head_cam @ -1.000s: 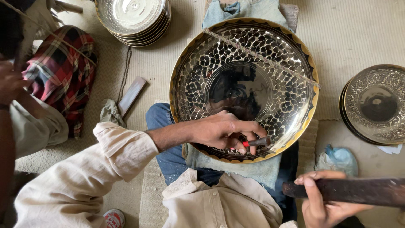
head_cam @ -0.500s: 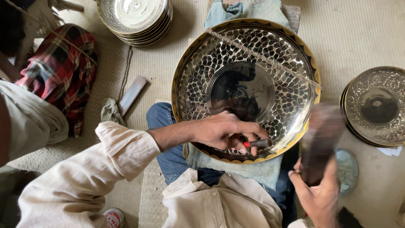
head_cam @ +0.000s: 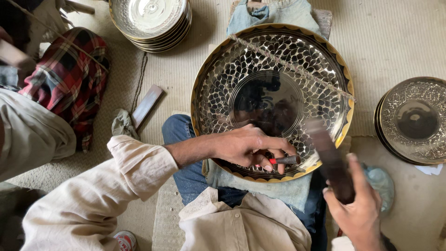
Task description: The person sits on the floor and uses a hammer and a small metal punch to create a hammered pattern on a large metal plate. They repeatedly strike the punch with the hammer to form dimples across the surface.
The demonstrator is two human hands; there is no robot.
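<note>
Right then, from the head camera I looked straight down on a big round metal tray (head_cam: pixel 274 60), its shiny floor chased with a leaf-like pattern around a plain centre and its rim edged in gold. It lay tilted across my lap on a pale blue cloth (head_cam: pixel 260 186), and a length of rough cord (head_cam: pixel 292 67) ran slantwise over its upper half.

My left hand (head_cam: pixel 248 146) rested on the near rim of the tray. Its thumb and fingers (head_cam: pixel 272 160) were drawn together, pinching a short dark punch (head_cam: pixel 285 160) with a red band, which lay almost flat with its tip toward the right, against the patterned metal.

My right hand (head_cam: pixel 360 211) was low at the right, fingers wrapped tightly round the bottom of a dark wooden mallet (head_cam: pixel 327 155). The mallet stood up slantwise, blurred, with its head over the tray's edge just beside the punch; I could not tell whether the two touched.

Off to the right a smaller stack of engraved trays (head_cam: pixel 413 121) sat on the mat, and another stack of plain dishes (head_cam: pixel 151 18) lay at the top. A flat wooden stick (head_cam: pixel 146 104) lay left of my knee. At the far left sat another person in a red checked cloth (head_cam: pixel 69 74).
</note>
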